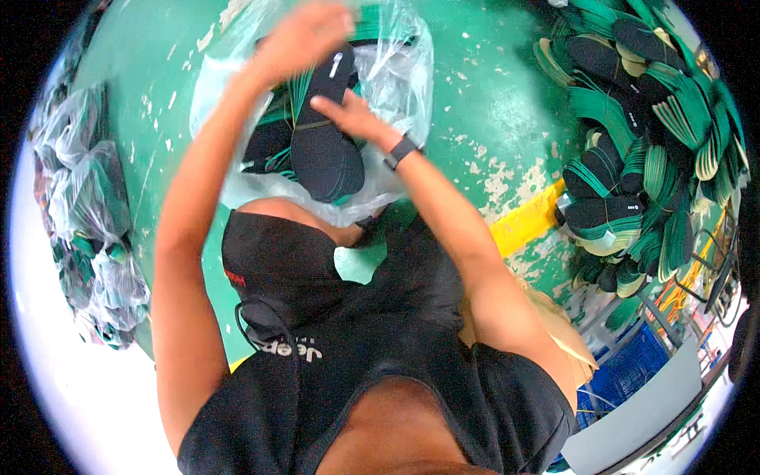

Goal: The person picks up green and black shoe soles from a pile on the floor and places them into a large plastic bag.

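A bundle of black insoles (328, 154), with green edges showing, lies in a clear plastic bag (404, 119) that is spread on the floor in front of me. My right hand (352, 117) rests against the right side of the bundle, its fingers apart. Over the far end of the bag is my left hand (309, 39), blurred, with fingers stretched out to the right and nothing visible in them. More green-edged insoles (384, 28) show inside the bag at its far side, partly behind the plastic. A dark band circles my right wrist.
On the right is a large heap of insole bundles (633, 150), green and black. Filled plastic bags (87, 190) line the left. A yellow stripe (526, 218) crosses the worn green floor (491, 95). A blue crate (629, 364) stands at the lower right.
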`<action>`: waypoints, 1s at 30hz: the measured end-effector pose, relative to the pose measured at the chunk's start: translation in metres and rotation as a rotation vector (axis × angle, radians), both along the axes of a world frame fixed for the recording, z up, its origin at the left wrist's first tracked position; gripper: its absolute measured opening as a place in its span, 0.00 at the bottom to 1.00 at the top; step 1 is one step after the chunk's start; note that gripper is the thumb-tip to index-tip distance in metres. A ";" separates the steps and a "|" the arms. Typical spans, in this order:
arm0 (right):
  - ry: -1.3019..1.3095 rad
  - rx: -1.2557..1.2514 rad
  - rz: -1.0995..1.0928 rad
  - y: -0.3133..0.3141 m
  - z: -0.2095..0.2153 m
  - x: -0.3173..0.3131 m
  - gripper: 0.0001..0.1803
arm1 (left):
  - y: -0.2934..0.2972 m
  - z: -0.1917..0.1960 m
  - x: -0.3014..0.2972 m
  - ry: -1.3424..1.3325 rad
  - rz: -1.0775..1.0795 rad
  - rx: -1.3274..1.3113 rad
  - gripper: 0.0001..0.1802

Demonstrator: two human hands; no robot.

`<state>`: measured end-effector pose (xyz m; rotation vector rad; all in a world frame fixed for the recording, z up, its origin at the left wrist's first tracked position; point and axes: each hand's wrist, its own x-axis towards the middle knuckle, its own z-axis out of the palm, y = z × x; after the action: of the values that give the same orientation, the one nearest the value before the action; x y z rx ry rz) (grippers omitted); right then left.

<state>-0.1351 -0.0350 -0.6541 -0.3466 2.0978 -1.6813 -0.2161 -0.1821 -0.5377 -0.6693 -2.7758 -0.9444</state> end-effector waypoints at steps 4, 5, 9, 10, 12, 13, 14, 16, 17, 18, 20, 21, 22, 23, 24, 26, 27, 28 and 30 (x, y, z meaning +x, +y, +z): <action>0.341 0.056 -0.149 -0.008 -0.006 0.013 0.27 | -0.018 -0.053 0.064 0.047 -0.019 -0.334 0.19; 0.377 -0.003 -0.204 0.002 -0.012 0.006 0.25 | -0.014 -0.056 0.067 -0.011 0.033 -0.300 0.19; 0.813 0.415 -0.329 0.029 -0.043 -0.038 0.34 | -0.002 -0.050 0.065 -0.036 0.029 -0.302 0.19; 0.807 0.597 -0.321 0.029 -0.047 -0.043 0.38 | -0.002 -0.051 0.066 -0.031 0.034 -0.300 0.19; 0.718 0.856 -0.228 0.028 -0.060 -0.053 0.48 | -0.004 -0.054 0.067 0.017 0.035 -0.305 0.20; 0.595 0.851 -0.122 0.030 -0.069 -0.059 0.47 | -0.005 -0.053 0.070 -0.012 0.042 -0.293 0.20; 0.474 0.842 -0.018 0.032 -0.081 -0.066 0.47 | -0.005 -0.054 0.072 -0.039 0.049 -0.281 0.20; 0.291 0.864 0.141 0.059 -0.116 -0.096 0.34 | 0.011 -0.055 0.062 -0.012 0.033 -0.227 0.20; 0.320 0.834 0.173 0.061 -0.116 -0.100 0.29 | 0.010 -0.054 0.063 -0.009 0.042 -0.234 0.21; 0.348 0.808 0.204 0.065 -0.117 -0.104 0.23 | 0.010 -0.055 0.063 -0.004 0.049 -0.238 0.21; 0.376 0.729 0.203 0.055 -0.099 -0.100 0.13 | 0.002 -0.059 0.067 -0.033 0.072 -0.258 0.22; 0.521 0.712 0.136 0.059 -0.096 -0.105 0.14 | 0.005 -0.062 0.064 -0.049 0.067 -0.251 0.23; 0.665 0.691 0.069 0.063 -0.093 -0.110 0.15 | 0.006 -0.065 0.061 -0.065 0.061 -0.244 0.24; 0.806 0.672 -0.002 0.068 -0.093 -0.115 0.15 | 0.009 -0.067 0.058 -0.070 0.068 -0.240 0.26; 0.984 0.538 -0.165 0.069 -0.094 -0.118 0.17 | 0.012 -0.070 0.056 -0.076 0.076 -0.236 0.28; 0.538 0.430 -0.294 0.068 -0.097 -0.119 0.17 | 0.018 -0.073 0.052 -0.077 0.102 -0.201 0.31; 0.306 0.358 -0.345 0.058 -0.090 -0.114 0.16 | 0.015 -0.073 0.054 -0.079 0.131 -0.181 0.33; 0.251 0.226 -0.411 0.054 -0.083 -0.106 0.18 | 0.012 -0.073 0.056 -0.082 0.160 -0.163 0.35; 0.273 0.137 -0.551 0.058 -0.091 -0.111 0.20 | 0.019 -0.074 0.055 -0.086 0.186 -0.143 0.36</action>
<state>-0.2457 0.0234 -0.7453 0.0626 2.6758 -1.8424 -0.1612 -0.1626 -0.6114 -0.3870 -2.9396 -0.7611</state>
